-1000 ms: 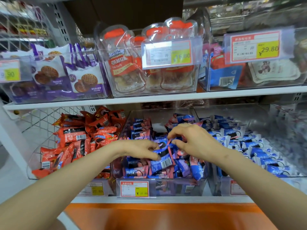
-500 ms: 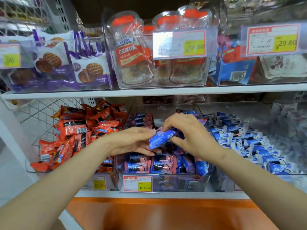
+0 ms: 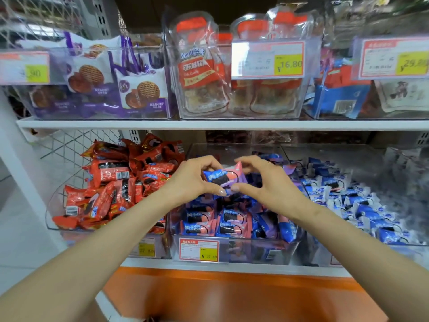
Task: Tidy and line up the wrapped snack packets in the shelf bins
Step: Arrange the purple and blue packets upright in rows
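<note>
Blue-pink packet is held in the air over the centre of the middle bin. Its long axis runs left-right, with the pink right end tipped slightly up and the printed face toward the camera. Left hand pinches the left end and right hand pinches the right end, thumbs under, fingers over. Front-left packets in the bin lie face up against the front wall, long axes left-right. Open room shows at the bin's rear. Red packets are heaped left of the bin, blue-white packets right of it.
</note>
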